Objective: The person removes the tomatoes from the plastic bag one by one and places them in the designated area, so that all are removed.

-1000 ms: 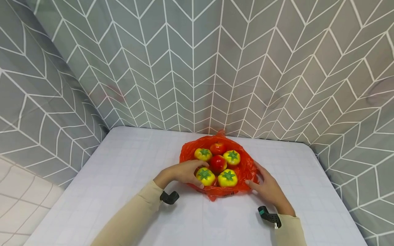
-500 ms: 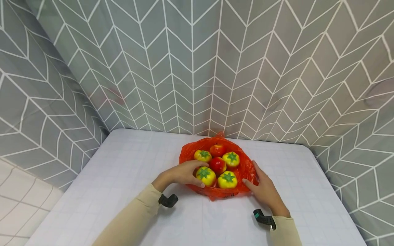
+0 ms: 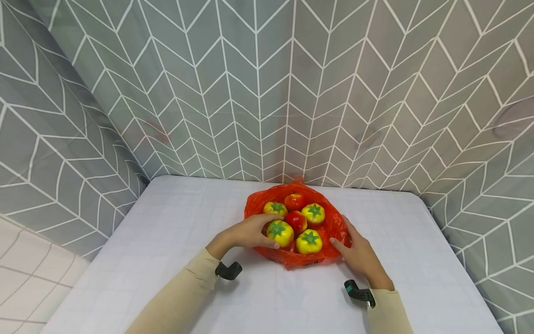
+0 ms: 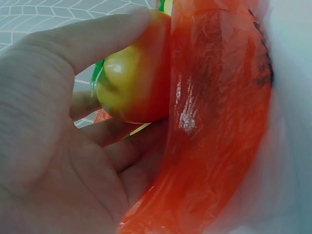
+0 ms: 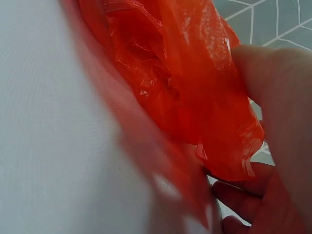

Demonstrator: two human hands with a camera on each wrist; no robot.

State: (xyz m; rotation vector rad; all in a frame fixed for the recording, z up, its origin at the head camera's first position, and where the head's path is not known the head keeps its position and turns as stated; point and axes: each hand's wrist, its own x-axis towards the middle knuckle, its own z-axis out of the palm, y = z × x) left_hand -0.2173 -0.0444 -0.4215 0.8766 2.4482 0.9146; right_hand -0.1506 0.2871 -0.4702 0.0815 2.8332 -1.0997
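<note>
An opened red plastic bag [image 3: 333, 227] lies on the table with several fruits in it. My left hand [image 3: 253, 232] reaches over the bag's left rim and grips the near-left yellow fruit [image 3: 280, 233], which has a green star-shaped cap. In the left wrist view the thumb and fingers are on either side of this fruit [image 4: 129, 87], beside the bag wall. My right hand [image 3: 359, 253] holds the bag's right rim, thumb at the near side and fingers along the outside. The right wrist view shows the film [image 5: 204, 83] between thumb and fingers; some fingertips are hidden.
Other capped yellow fruits [image 3: 309, 241] and two red apples [image 3: 296, 221] sit close around the gripped one. The white table [image 3: 187, 208] ends at a grey chevron-patterned curtain [image 3: 267, 93] behind the bag.
My left hand now has the near-left yellow fruit slightly higher and further right in the head view. My right hand has shifted a little left along the bag rim.
</note>
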